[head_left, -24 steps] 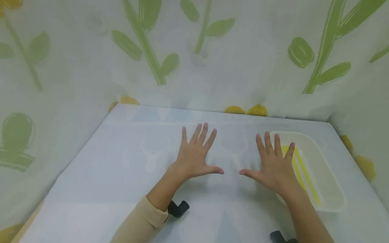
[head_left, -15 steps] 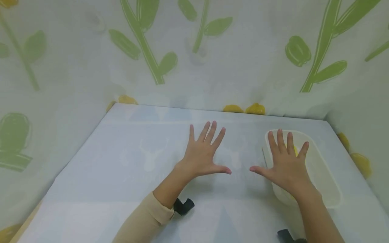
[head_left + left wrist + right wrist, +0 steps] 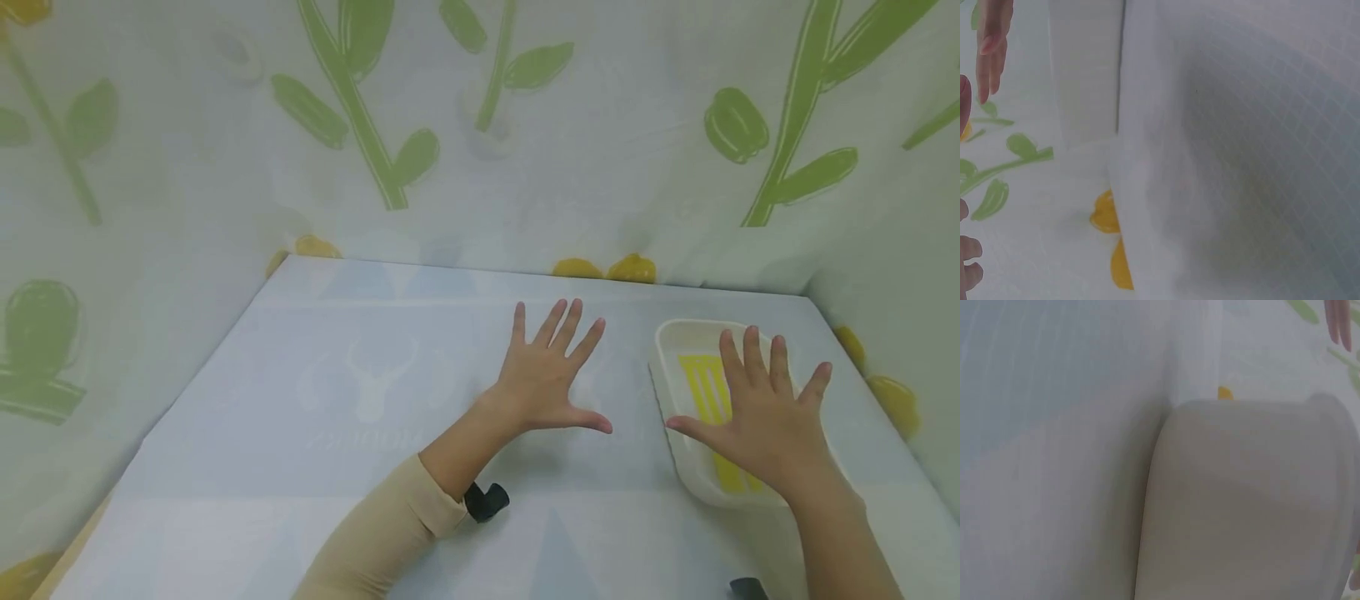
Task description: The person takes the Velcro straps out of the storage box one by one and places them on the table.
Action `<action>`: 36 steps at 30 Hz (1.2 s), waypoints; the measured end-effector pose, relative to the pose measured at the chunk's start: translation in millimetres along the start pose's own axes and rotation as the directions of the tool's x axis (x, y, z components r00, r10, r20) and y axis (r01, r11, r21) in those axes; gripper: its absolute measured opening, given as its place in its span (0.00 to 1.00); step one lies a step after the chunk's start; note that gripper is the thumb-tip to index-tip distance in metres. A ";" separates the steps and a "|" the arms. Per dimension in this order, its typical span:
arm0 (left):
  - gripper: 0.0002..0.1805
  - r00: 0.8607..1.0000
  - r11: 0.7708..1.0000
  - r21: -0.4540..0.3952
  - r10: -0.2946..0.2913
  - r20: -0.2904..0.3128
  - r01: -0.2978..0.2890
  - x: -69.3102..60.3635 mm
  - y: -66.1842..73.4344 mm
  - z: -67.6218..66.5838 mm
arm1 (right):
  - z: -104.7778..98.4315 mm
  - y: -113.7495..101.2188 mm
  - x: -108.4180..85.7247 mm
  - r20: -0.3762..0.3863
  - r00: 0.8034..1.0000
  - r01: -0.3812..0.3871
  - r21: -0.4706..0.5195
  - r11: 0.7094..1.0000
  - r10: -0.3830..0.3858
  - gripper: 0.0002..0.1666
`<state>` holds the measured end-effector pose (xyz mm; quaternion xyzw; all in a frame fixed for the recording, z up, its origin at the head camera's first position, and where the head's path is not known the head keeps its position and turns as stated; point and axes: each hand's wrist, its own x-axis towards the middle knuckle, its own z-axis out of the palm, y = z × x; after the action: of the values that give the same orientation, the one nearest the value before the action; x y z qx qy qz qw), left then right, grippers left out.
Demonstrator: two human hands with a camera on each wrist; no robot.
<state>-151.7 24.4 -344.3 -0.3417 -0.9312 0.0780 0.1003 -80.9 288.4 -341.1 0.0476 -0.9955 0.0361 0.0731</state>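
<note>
Both the left hand (image 3: 546, 375) and the right hand (image 3: 776, 425) are spread wide and hold nothing, one over the pale table (image 3: 225, 417) near mid-frame, the other over the white tray (image 3: 693, 337) at the frame's right. Yellow strips (image 3: 729, 477) show inside it; whether loose, I can't tell. My judgement: the tray handles best from opposite sides, kept level.

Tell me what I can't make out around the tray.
- Head view: the right hand hides part of the tray and its yellow pattern; bottom edge cuts off a black device.
- Right wrist: tray's wall hides its inside.
- Left wrist: left edge cuts off fingers.
</note>
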 end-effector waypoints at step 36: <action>0.66 0.951 0.731 -0.663 0.063 0.302 0.162 29.2 83.1 12.4 | 29.4 106.0 -56.2 0.239 0.968 -0.159 0.360 0.919 0.074 0.65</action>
<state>-124.9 105.1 -370.1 -0.3130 -0.9076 -0.2195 -0.1738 -40.3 396.4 -385.3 0.0050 -0.9730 0.2253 -0.0506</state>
